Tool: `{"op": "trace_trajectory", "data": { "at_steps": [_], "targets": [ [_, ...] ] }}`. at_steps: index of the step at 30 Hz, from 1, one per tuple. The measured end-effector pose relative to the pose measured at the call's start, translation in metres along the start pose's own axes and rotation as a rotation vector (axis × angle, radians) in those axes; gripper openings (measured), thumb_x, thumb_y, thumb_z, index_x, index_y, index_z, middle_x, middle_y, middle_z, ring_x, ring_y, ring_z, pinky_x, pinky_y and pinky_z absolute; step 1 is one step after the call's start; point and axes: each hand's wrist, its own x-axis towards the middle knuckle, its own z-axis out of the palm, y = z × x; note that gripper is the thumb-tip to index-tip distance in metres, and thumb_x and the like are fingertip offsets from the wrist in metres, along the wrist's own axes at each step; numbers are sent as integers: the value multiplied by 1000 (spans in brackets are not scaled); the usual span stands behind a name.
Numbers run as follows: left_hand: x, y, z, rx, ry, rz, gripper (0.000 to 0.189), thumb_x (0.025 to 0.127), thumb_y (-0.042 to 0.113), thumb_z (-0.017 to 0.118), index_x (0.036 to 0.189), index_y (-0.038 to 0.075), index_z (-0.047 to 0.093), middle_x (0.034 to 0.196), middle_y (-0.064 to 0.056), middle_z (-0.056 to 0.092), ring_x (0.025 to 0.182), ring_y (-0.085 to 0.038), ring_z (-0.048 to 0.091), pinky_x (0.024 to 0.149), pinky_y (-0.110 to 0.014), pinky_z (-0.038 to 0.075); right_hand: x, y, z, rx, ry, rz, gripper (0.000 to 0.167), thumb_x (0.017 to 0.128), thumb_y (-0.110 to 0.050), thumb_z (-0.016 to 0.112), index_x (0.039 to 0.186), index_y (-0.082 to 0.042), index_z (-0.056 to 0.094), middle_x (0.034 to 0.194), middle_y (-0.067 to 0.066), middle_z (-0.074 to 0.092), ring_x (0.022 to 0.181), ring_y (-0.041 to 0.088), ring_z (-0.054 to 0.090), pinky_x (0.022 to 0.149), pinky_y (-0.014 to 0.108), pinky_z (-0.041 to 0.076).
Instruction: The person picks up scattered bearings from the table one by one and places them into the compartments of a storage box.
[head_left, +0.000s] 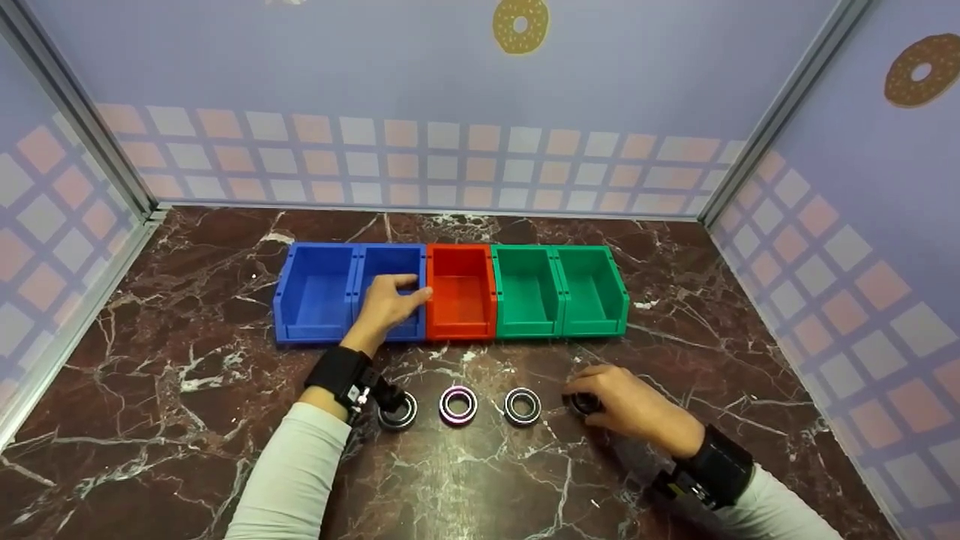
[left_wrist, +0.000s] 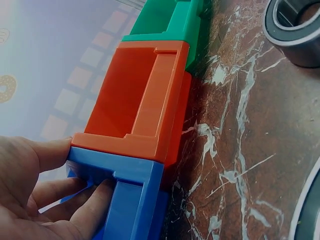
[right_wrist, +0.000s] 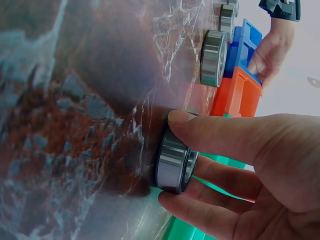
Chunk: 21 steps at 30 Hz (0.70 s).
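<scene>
My left hand (head_left: pixel 388 306) reaches over the right-hand blue bin (head_left: pixel 390 260). Its thumb lies on the rim where that bin meets the red bin (left_wrist: pixel 125 95), and the other fingers curl down inside the blue one, pinching the side wall. On the right, my right hand (head_left: pixel 628 403) holds a ball bearing (right_wrist: pixel 171 167) by its rim, thumb on one side and fingers on the other. This bearing sits flat at the tabletop, partly hidden by the hand in the head view.
Three more bearings lie in a row: one beside the left wrist (head_left: pixel 397 412), a purple-ringed bearing (head_left: pixel 457 421), and a dark-sealed bearing (head_left: pixel 523 422). Another blue bin (head_left: pixel 319 277) stands at the row's left end; two green bins (head_left: pixel 529 330) are at its right. Panels enclose the marbled table (head_left: pixel 487 495).
</scene>
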Motion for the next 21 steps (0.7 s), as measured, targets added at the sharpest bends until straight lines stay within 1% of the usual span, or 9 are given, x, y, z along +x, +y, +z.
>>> {"op": "trace_trajectory", "data": {
  "at_steps": [6,14,21],
  "targets": [
    [1,-1,1,22,13,22,53,92,24,68,137,-1,56,145,-21,52,140,-34,44,118,-43,37,1,-1,-2,-14,17,-7,45,68,-5,87,112,-8,73,113,12,71,104,29,69,89,42,59],
    [0,-1,1,-18,-7,-7,55,92,24,69,139,-1,54,147,-21,50,142,-32,42,119,-42,36,1,-3,-10,5,16,-6,44,71,-4,86,112,-10,73,111,9,71,104,26,68,88,40,59],
    [0,0,0,-12,-5,-7,55,93,24,69,139,-1,54,148,-22,49,142,-34,41,119,-43,35,1,-3,-18,14,44,-11,42,71,-3,85,110,-11,74,109,6,71,102,23,69,86,38,59]
  ]
}}
